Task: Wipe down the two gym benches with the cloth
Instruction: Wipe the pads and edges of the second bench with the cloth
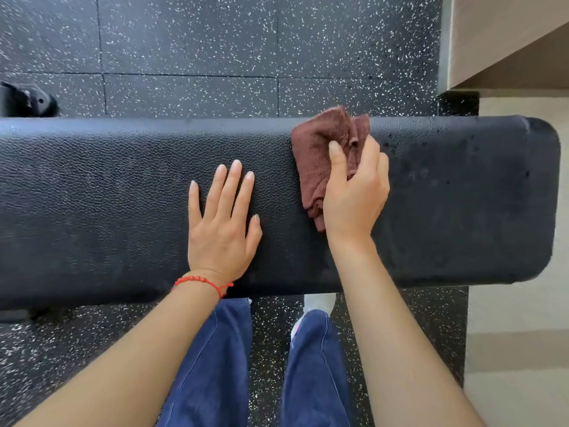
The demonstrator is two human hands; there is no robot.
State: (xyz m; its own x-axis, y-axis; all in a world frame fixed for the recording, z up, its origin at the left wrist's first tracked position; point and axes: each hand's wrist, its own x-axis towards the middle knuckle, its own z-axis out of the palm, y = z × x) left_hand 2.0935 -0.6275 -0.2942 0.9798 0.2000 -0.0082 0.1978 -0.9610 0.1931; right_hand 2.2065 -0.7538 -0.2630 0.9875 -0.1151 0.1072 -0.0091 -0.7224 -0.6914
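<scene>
A black padded gym bench runs across the view from left to right, its rounded end at the right. My left hand lies flat on the pad near the middle, fingers straight and spread, a red bead bracelet on the wrist. Right beside it, my right hand grips a folded dark brown cloth and holds it down on the pad, near the far edge. Only one bench is in view.
Black rubber floor tiles with white specks surround the bench. A black piece of equipment sits beyond the bench at the far left. A beige wall and ledge stand at the right. My legs in blue jeans stand close to the near edge.
</scene>
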